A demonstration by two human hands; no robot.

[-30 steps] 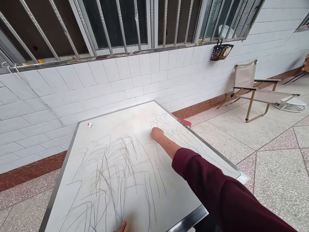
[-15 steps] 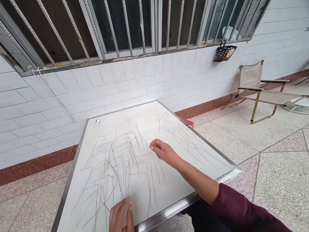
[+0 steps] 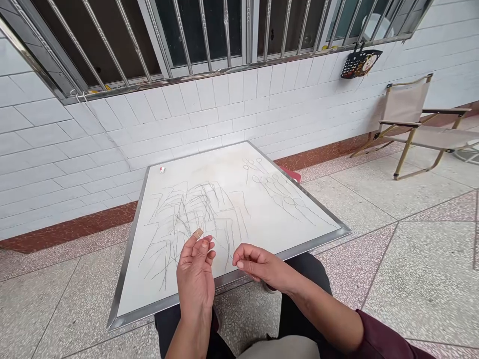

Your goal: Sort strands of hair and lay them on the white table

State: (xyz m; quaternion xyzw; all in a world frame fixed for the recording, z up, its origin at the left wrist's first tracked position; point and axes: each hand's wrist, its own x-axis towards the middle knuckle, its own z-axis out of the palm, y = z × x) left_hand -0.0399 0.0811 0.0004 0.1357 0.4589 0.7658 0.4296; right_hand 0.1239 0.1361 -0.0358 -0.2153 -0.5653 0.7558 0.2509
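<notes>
Two hands (image 3: 195,279) (image 3: 264,268), one table (image 3: 205,162), one armchair (image 3: 406,102), one basket (image 3: 352,66).

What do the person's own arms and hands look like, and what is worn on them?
The left hand and right hand are gloveless. A plain maroon sleeve ends partway up the right forearm; the left forearm shows no sleeve within view.

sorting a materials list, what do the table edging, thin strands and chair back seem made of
Table edging: probably smooth metal, grey sheen. Thin strands: likely dark wire, holding angular bends. Chair back: apparently matte fabric, a thin beige panel.
</notes>
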